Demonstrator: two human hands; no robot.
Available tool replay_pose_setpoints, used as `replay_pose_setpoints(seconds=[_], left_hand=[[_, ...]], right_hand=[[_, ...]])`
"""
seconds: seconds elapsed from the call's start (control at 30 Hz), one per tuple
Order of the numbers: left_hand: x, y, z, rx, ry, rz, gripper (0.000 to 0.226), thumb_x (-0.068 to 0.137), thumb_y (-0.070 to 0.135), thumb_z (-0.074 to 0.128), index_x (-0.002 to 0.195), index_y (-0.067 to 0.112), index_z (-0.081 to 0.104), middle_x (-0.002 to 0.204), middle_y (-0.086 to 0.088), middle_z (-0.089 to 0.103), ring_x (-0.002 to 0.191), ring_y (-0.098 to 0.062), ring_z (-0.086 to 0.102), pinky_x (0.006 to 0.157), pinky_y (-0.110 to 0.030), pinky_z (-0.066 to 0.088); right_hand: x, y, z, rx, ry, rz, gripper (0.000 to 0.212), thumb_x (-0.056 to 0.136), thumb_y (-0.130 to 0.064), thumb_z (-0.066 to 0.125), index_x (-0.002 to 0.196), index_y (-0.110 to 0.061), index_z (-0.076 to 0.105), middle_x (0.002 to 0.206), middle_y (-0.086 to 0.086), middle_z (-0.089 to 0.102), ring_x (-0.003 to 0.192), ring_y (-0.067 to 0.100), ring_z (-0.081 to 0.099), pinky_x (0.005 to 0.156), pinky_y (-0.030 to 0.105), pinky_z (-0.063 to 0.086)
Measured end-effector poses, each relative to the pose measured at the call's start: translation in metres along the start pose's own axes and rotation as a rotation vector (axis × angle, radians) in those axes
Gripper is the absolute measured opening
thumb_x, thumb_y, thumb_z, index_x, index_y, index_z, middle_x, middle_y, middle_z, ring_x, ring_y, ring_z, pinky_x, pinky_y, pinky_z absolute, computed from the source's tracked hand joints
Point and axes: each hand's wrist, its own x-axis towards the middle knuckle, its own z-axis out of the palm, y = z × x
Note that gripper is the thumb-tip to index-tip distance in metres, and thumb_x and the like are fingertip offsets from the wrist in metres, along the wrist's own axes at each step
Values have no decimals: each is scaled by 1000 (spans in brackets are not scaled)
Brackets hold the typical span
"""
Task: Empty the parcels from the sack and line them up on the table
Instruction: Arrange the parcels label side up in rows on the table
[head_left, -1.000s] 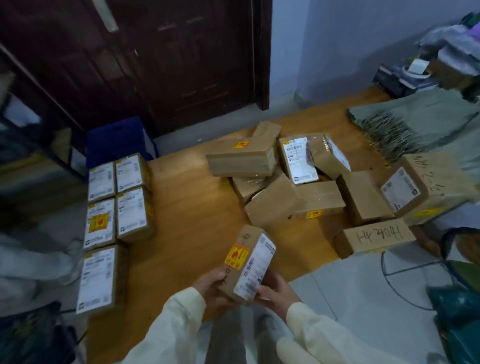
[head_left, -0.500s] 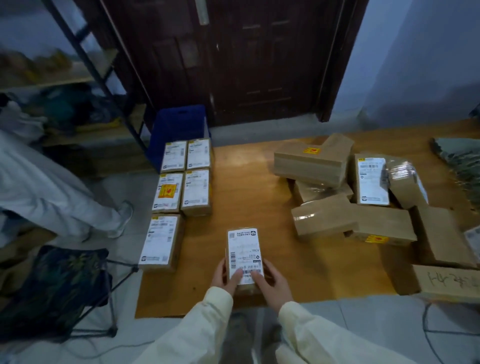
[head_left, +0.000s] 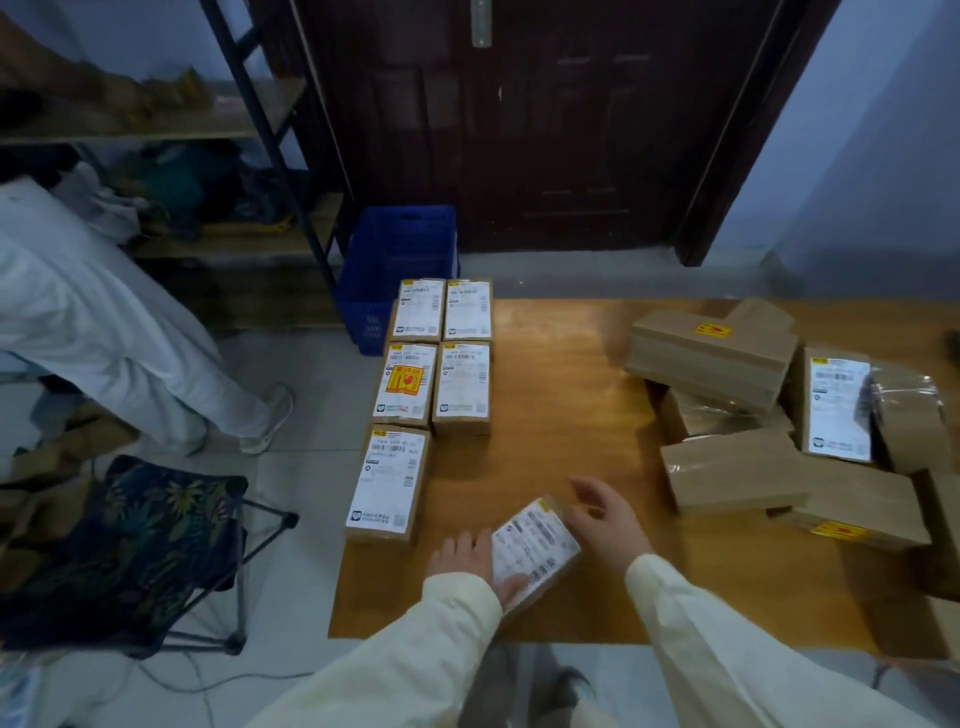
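Observation:
A small brown parcel (head_left: 537, 543) with a white label lies askew on the wooden table (head_left: 561, 415) near its front edge. My left hand (head_left: 465, 561) holds its left side, thumb laid over the label's near corner. My right hand (head_left: 608, 519) hovers with fingers spread beside the parcel's right edge, and I cannot tell if it touches. Along the table's left edge, several labelled parcels (head_left: 441, 358) lie label up in two columns. A loose pile of brown parcels (head_left: 727, 395) covers the right side. No sack is in view.
A blue crate (head_left: 395, 260) stands on the floor behind the table's left corner. A folding stool (head_left: 130, 545) with a leaf-patterned seat sits left of the table. Another person's legs (head_left: 130, 353) and a shelf rack (head_left: 208, 156) are further left. A dark door (head_left: 545, 130) is behind.
The parcel, held upright in both hands a second ago, now lies on the table, turned askew. My right hand has come off it and opened. The view has swung left.

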Motion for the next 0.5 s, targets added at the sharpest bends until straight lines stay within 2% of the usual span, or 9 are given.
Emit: replay_pose_setpoints(seconds=[0.07, 0.1, 0.2, 0.27, 0.3, 0.33, 0.4, 0.43, 0.5], left_hand=[[-1, -3, 8, -50, 39, -123, 75, 89, 63, 31, 145, 16, 14, 143, -8, 32, 128, -23, 36, 104, -33, 32], [-1, -5, 9, -69, 28, -169, 74, 91, 60, 27, 146, 15, 9, 146, -9, 29, 130, -24, 34, 105, -33, 32], [-4, -12, 6, -102, 41, -120, 75, 94, 54, 30, 148, 15, -3, 155, -11, 11, 142, -26, 20, 114, -34, 23], [-7, -19, 15, -44, 233, 86, 81, 87, 51, 51, 144, 5, 15, 151, -20, 24, 137, -26, 35, 109, -31, 34], [-5, -22, 26, -53, 291, 166, 79, 83, 52, 53, 138, 3, 25, 145, -23, 34, 130, -26, 46, 103, -29, 41], [-7, -22, 31, -38, 330, 227, 72, 88, 52, 41, 140, 4, 24, 146, -23, 31, 131, -26, 44, 105, -30, 39], [-7, -27, 34, -19, 294, 288, 61, 98, 39, 8, 147, 4, -1, 155, -18, 11, 143, -30, 17, 118, -31, 5], [-2, -30, 31, 13, 287, 278, 59, 99, 36, 6, 147, 4, -8, 155, -17, 9, 143, -32, 12, 116, -30, -8], [-3, -29, 12, 65, 193, 219, 59, 99, 33, 18, 146, 0, 4, 150, -27, 23, 139, -34, 27, 113, -32, -19]], right_hand=[[-20, 11, 12, 84, 254, 121, 39, 89, -11, 58, 127, -13, 50, 125, 6, 55, 114, 22, 53, 96, 34, 42], [-32, 17, 20, 110, 281, 183, 39, 90, -12, 58, 127, -11, 49, 125, 8, 55, 110, 22, 53, 95, 35, 42], [-58, 23, 57, 146, 25, 242, 47, 89, -15, 61, 132, -13, 45, 129, 5, 53, 111, 20, 51, 98, 32, 41], [-64, 23, 82, 86, -107, 162, 53, 89, -17, 62, 137, -18, 39, 136, 1, 48, 124, 19, 48, 108, 33, 38], [-65, 21, 92, 54, -114, 127, 55, 89, -16, 60, 139, -19, 37, 140, 1, 47, 127, 18, 45, 110, 35, 36], [-65, 20, 99, 25, -107, 111, 55, 90, -16, 58, 141, -21, 35, 143, 1, 45, 130, 16, 43, 112, 35, 34], [-64, 15, 106, -33, -97, 107, 56, 92, -18, 54, 143, -24, 31, 145, -4, 43, 132, 13, 41, 112, 32, 33], [-62, 12, 107, -52, -98, 97, 55, 93, -20, 53, 144, -25, 30, 144, -7, 42, 132, 12, 41, 111, 30, 33], [-56, 4, 109, -61, -93, 52, 53, 94, -18, 50, 144, -27, 31, 140, -10, 45, 128, 8, 43, 107, 25, 34]])
